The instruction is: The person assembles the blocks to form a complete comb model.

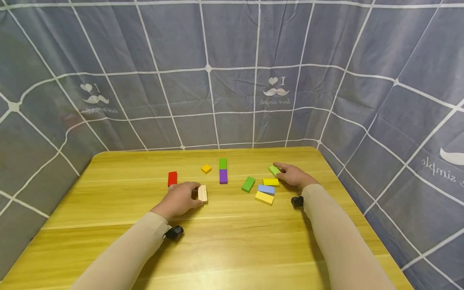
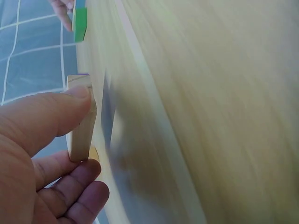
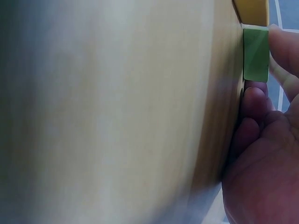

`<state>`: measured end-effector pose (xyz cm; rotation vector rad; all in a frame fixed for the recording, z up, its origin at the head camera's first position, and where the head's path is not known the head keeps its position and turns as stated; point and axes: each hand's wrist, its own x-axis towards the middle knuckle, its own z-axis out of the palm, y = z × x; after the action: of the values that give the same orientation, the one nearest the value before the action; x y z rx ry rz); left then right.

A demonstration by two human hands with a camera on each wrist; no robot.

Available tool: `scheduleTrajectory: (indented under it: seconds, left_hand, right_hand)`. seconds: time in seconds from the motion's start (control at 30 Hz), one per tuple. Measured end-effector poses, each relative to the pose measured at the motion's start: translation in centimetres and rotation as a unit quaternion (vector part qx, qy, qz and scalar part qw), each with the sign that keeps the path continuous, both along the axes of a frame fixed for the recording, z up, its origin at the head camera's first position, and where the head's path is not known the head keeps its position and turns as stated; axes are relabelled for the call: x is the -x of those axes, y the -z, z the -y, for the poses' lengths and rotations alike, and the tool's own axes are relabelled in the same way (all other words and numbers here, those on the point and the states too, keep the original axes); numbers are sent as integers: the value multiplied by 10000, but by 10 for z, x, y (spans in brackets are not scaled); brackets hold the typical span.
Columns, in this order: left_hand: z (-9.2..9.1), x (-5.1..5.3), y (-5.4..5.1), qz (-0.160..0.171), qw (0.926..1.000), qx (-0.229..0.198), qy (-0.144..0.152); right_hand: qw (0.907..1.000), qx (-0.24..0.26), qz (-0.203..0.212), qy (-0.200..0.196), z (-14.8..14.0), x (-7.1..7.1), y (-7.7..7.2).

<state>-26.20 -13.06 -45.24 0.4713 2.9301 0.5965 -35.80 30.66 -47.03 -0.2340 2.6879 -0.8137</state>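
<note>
My left hand (image 1: 180, 198) pinches a plain wooden block (image 1: 202, 193) between thumb and fingers. In the left wrist view the thumb lies on one side of that wooden block (image 2: 82, 130), with a shadow on the table beside it. A red block (image 1: 172, 178) lies just beyond the left hand. Over on the right, my right hand (image 1: 294, 176) has its thumb and fingers around a light green block (image 1: 274, 170), partly hidden by them. The right wrist view shows an end of this green block (image 3: 256, 55) close to the tabletop. A yellow block (image 1: 270, 183) lies just nearer than it.
A green block (image 1: 222, 163) and a purple block (image 1: 223, 176) lie end to end at mid-table. An orange block (image 1: 206, 168) is left of them. Rightward lie a darker green block (image 1: 248, 184), a blue block (image 1: 266, 189) and a pale yellow block (image 1: 264, 198). A curtain (image 1: 232, 92) hangs behind the table.
</note>
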Motion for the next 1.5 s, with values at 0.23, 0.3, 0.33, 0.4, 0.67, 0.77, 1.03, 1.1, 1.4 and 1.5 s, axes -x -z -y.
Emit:
scheduleTrajectory:
  seconds: [0.23,0.3,0.33,0.4,0.67,0.77,1.03,1.1,1.4,1.5]
  left_hand:
    - [-21,5,-1,-26,9998,52,164]
    - [-27,7,-1,-9,9997,100,203]
    - [-30,8,-1,-13,9997,114,224]
    - [-36,9,-1,0,9995,152,262]
    - [-53,13,3,65,9989,283,359]
    - [-58,15,5,99,9987,347,368]
    - [-66,17,6,110,9986,289,418]
    - [-66,16,6,101,9987,294,410]
    - [-64,16,9,122,9994,71,330]
    - [-64,17,11,121,9994,-32,316]
  right_hand:
    - [10000,-13,24,48,0,1,-1]
    - [10000,-19,27,56,0,0,-1]
    - [10000,-23,20,51,0,0,-1]
    - [10000,-38,-7,29,0,0,-2]
    - [10000,-49,-45,-14,1,-3,-4]
    - [10000,-30,-21,-11,2,-4,-4]
    - [9999,112,71,79,3,-4,-4]
    - [9999,117,86,87,4,-3,-4]
    - [10000,5,5,21,2,-4,-4]
    - [10000,-17,-11,7,2,-3,-2]
